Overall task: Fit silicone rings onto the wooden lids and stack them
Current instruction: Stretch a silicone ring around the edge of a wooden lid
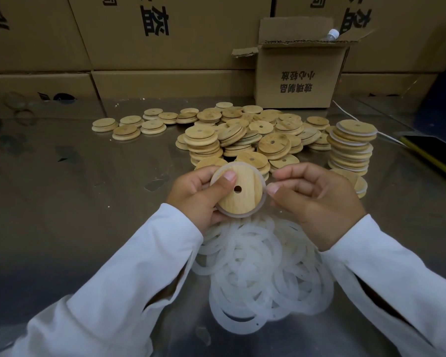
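Left hand (193,199): gripped the round pale wooden lid (238,199), centre, near me.
Right hand (317,202): pinched the translucent white silicone ring (240,215) at its right edge.
Risk: uneven stretch — my ring might pop off.

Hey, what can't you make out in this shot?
Head view: the underside of the lid faces away, against the left hand.
Head view: curled fingers of the right hand hide whether it pinches the ring.
Head view: the box wall hides its contents, bar a white cap.
Head view: the yellow-edged thing is cut off by the right edge.
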`<action>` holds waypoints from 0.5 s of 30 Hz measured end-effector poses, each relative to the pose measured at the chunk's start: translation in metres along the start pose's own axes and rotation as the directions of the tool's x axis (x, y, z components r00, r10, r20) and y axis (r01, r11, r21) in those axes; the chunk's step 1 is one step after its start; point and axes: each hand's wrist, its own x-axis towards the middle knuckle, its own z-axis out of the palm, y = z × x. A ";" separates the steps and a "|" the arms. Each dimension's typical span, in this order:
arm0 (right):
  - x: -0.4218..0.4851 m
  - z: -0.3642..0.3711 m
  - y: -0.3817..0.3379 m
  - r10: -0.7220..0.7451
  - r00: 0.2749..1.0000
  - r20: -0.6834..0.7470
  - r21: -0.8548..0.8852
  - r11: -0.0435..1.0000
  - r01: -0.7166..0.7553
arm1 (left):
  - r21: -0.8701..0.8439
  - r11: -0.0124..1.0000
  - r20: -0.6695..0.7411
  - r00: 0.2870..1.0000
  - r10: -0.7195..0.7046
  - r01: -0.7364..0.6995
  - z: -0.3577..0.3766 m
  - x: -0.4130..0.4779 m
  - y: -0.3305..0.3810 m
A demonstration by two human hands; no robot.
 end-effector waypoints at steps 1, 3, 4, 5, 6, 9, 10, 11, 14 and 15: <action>0.000 0.001 0.001 -0.002 1.000 -0.014 -0.012 1.000 0.002 | -0.005 1.000 -0.011 1.000 -0.007 0.007 0.000 0.000 0.000; -0.001 0.003 0.004 -0.011 0.999 -0.035 -0.050 0.999 0.009 | -0.008 1.000 -0.027 1.000 -0.014 0.014 0.000 0.000 0.000; 0.000 0.005 0.005 -0.006 0.999 -0.045 -0.057 0.998 0.003 | -0.009 1.000 -0.032 0.999 -0.014 0.014 0.000 0.000 0.000; 0.000 0.006 0.007 0.008 0.998 -0.055 -0.055 0.998 -0.011 | -0.010 1.000 -0.035 0.999 -0.012 0.012 0.000 0.000 0.000; 0.000 0.007 0.008 0.025 0.998 -0.059 -0.051 0.998 -0.028 | -0.011 1.000 -0.037 0.999 -0.010 0.010 0.000 0.001 0.000; 0.001 0.007 0.008 0.055 0.998 0.007 -0.060 0.997 -0.055 | -0.018 1.000 -0.033 0.999 -0.009 0.008 0.000 0.001 0.000; 0.001 0.007 0.008 0.054 0.998 0.034 -0.072 0.996 -0.051 | -0.021 1.000 -0.027 1.000 -0.012 0.011 0.000 0.000 0.000; 0.001 0.006 0.008 0.055 0.997 0.052 -0.079 0.996 -0.050 | -0.025 1.000 -0.023 1.000 -0.015 0.015 0.001 0.000 -0.001; 0.002 0.004 0.006 0.101 0.991 0.085 -0.022 0.995 -0.100 | -0.077 0.996 -0.011 0.998 -0.054 0.053 0.002 0.000 0.000; 0.002 0.003 0.005 0.123 0.988 0.097 0.028 0.992 -0.126 | -0.106 0.992 -0.002 0.997 -0.075 0.075 0.002 0.000 0.001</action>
